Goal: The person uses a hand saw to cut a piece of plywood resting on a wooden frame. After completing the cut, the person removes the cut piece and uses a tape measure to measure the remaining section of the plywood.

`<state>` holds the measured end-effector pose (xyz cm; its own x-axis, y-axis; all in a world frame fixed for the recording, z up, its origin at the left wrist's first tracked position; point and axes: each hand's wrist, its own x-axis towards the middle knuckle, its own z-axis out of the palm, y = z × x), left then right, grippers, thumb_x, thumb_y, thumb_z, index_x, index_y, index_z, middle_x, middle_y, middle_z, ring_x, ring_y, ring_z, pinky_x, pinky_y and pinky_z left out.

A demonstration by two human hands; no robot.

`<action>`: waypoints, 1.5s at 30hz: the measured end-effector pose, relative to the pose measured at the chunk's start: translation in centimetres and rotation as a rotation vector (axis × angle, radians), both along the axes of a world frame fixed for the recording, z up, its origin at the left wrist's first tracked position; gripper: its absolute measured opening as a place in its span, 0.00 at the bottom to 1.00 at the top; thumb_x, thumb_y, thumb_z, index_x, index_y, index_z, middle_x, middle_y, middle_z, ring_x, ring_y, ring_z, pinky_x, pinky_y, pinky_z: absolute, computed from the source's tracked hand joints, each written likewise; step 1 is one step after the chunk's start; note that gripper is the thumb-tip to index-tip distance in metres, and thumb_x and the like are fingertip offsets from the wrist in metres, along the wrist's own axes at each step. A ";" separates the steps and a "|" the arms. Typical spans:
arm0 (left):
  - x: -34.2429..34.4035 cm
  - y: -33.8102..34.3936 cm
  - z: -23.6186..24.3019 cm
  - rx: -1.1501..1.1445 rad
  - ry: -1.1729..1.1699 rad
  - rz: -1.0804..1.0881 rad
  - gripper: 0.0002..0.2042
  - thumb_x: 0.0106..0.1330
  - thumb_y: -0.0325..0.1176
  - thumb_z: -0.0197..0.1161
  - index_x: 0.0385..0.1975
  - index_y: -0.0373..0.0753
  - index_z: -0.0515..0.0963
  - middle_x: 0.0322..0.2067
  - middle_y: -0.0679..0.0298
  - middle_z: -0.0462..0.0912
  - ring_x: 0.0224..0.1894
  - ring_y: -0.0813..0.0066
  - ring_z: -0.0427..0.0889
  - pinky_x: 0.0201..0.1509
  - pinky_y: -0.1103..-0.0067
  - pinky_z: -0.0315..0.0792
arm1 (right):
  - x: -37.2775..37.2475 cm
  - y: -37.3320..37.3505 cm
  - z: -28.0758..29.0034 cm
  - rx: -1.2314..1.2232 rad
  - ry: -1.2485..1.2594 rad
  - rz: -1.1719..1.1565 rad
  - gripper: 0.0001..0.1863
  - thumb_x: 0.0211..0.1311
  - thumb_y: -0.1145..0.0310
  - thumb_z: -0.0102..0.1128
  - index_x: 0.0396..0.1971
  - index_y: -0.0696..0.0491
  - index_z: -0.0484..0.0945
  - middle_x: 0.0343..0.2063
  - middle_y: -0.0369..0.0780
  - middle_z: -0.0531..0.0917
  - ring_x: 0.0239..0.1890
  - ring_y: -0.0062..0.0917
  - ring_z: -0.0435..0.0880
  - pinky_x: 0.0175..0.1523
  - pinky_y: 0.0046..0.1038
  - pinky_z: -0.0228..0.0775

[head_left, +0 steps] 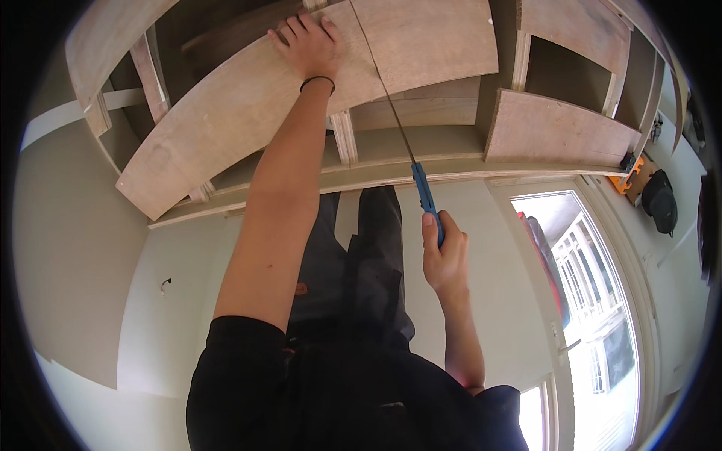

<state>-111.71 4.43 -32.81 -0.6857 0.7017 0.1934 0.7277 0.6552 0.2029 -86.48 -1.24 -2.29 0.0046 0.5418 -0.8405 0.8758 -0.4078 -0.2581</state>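
A long, pale wooden board (233, 124) lies across the wooden framework, its shape bent by the wide view. My left hand (310, 46) rests on top with its fingers spread, a dark band round the wrist. In my right hand (445, 252), closed round the blue handle, is a handsaw (397, 120). Its thin blade, seen nearly edge-on, points away from me and crosses the board to the right of my left hand. Where the blade ends and a cut or line in the wood begins, I cannot tell.
Plywood framework (346, 139) with open compartments spreads beneath and beyond the board. Another wooden panel (560, 129) sits at the right. A glazed door (594, 301) is at the lower right. Near the right wall are a black cap-like item (659, 201) and an orange object (626, 179).
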 end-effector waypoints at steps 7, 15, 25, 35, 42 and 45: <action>-0.1 0.3 -0.1 -0.027 0.001 0.020 0.23 0.63 0.44 0.50 0.50 0.31 0.72 0.45 0.50 0.74 0.54 0.50 0.70 0.69 0.47 0.51 | 1.3 -1.0 2.4 -0.056 0.024 -0.003 0.23 0.70 0.55 0.55 0.23 0.59 0.68 0.11 0.47 0.70 0.13 0.39 0.70 0.22 0.36 0.62; -0.3 0.7 0.7 -0.075 0.040 0.014 0.23 0.62 0.44 0.52 0.50 0.32 0.72 0.44 0.50 0.74 0.53 0.51 0.70 0.69 0.47 0.51 | -9.2 7.3 -15.8 0.050 0.031 0.109 0.32 0.69 0.43 0.49 0.33 0.63 0.80 0.22 0.58 0.80 0.32 0.58 0.81 0.38 0.48 0.72; -0.3 0.4 0.3 -0.038 -0.003 -0.006 0.22 0.65 0.44 0.49 0.50 0.31 0.71 0.44 0.47 0.73 0.54 0.46 0.69 0.68 0.46 0.50 | 6.3 -2.7 0.1 -0.098 0.004 0.077 0.21 0.69 0.54 0.54 0.29 0.59 0.72 0.18 0.50 0.76 0.22 0.47 0.79 0.31 0.42 0.69; -0.3 0.4 0.0 -0.131 0.043 -0.003 0.20 0.62 0.43 0.52 0.45 0.31 0.72 0.42 0.48 0.73 0.53 0.47 0.70 0.68 0.46 0.51 | -8.0 6.6 -19.3 0.020 0.120 0.027 0.31 0.69 0.45 0.51 0.32 0.65 0.79 0.29 0.60 0.81 0.36 0.59 0.81 0.41 0.47 0.72; -0.3 0.6 0.5 -0.060 0.057 -0.025 0.19 0.65 0.43 0.50 0.42 0.31 0.72 0.42 0.48 0.73 0.54 0.47 0.69 0.67 0.46 0.51 | 4.9 -4.2 -3.0 0.032 0.048 0.154 0.25 0.67 0.53 0.57 0.46 0.64 0.76 0.27 0.55 0.82 0.27 0.53 0.80 0.37 0.42 0.74; -0.2 0.5 0.5 -0.073 0.028 -0.023 0.19 0.65 0.43 0.49 0.43 0.31 0.72 0.42 0.47 0.74 0.53 0.46 0.69 0.67 0.45 0.51 | 5.1 -2.7 2.1 -0.156 -0.033 0.092 0.20 0.66 0.57 0.58 0.37 0.64 0.76 0.20 0.52 0.79 0.21 0.50 0.81 0.29 0.38 0.72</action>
